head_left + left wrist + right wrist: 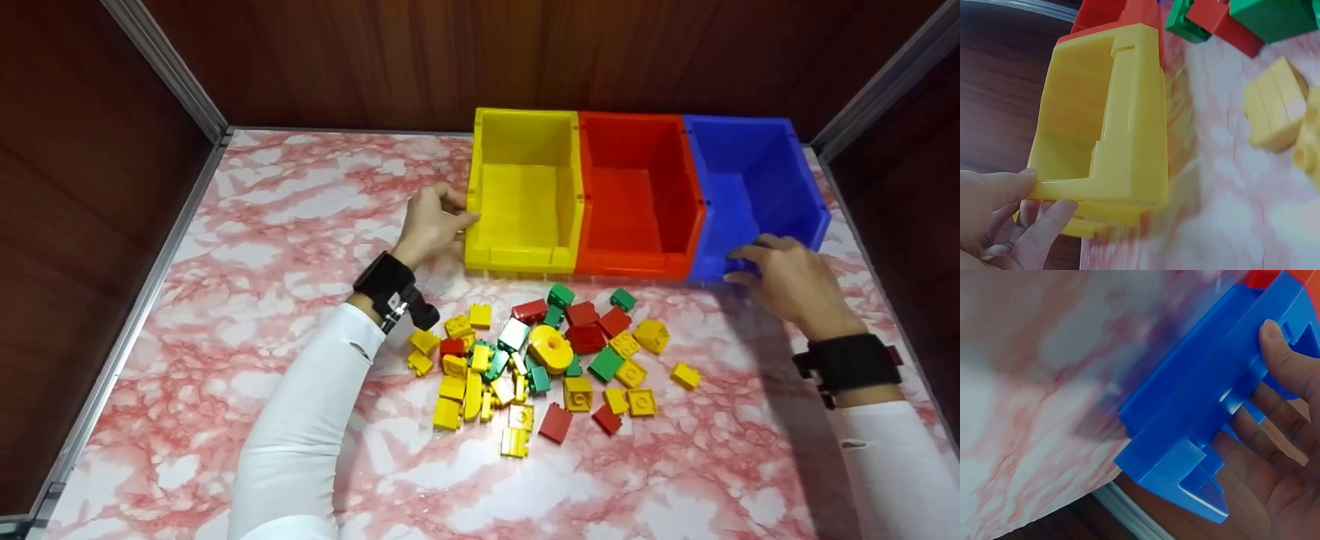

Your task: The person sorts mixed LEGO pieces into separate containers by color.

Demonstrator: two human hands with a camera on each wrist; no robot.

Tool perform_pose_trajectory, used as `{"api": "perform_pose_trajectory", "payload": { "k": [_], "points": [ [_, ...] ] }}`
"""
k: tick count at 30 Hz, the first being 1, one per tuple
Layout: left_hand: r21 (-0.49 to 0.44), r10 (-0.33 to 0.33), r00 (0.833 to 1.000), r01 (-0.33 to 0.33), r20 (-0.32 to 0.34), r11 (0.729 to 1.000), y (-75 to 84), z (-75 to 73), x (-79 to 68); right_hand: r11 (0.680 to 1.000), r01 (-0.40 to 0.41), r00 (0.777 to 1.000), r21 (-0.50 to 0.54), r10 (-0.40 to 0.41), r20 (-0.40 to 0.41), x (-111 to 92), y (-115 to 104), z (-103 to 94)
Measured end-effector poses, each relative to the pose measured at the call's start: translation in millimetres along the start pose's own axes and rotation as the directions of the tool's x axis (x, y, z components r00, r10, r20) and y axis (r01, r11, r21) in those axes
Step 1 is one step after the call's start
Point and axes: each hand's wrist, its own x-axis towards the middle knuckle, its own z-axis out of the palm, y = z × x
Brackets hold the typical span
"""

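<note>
Three plastic bins stand side by side at the back of the table: a yellow bin (521, 259), a red bin (634, 265) and a blue bin (780, 202). My left hand (433, 225) pinches the yellow bin's left rim; in the left wrist view its thumb (1008, 185) lies over the rim with the fingers below. At the other end, my right hand (795, 281) grips the front lip of the blue bin. The right wrist view shows the thumb (1278, 349) on the outer face and the fingers curled over the lip. All three bins hold nothing inside.
Toy building bricks in yellow, red, green and white lie heaped in front of the bins, with a round yellow piece (550, 349) among them. A lone yellow brick (685, 375) lies at the pile's right. Dark wooden panels (420, 60) wall the table's back and sides.
</note>
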Motion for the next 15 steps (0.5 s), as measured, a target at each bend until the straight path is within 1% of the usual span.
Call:
{"api": "perform_pose_trajectory", "payload": {
  "k": [3,7,9,13,15],
  "points": [
    [0.005,0.008,1.000,-0.008,-0.006,1.000,-4.5,-8.1,-0.9,1.000,0.015,1.000,-0.001,-0.015,0.004,2.7,-7.5,1.4],
    [0.005,0.001,1.000,-0.001,-0.017,1.000,-10.8,-18.7,-3.2,0.999,0.045,0.999,-0.009,-0.045,-0.007,6.2,-18.1,3.7],
    [0.004,-0.011,1.000,0.011,-0.019,1.000,-13.9,-24.0,-4.4,0.999,0.051,0.999,-0.015,-0.051,-0.007,8.1,-23.6,4.9],
    [-0.033,-0.041,0.999,0.040,-0.024,0.999,-19.5,-35.0,-6.5,0.998,0.067,0.998,-0.018,-0.067,-0.001,12.8,-34.5,7.5],
    [-0.022,-0.041,0.999,0.040,-0.028,0.999,-22.3,-41.0,-7.7,0.997,0.076,0.997,-0.020,-0.076,0.001,15.4,-39.8,9.0]
  ]
}}
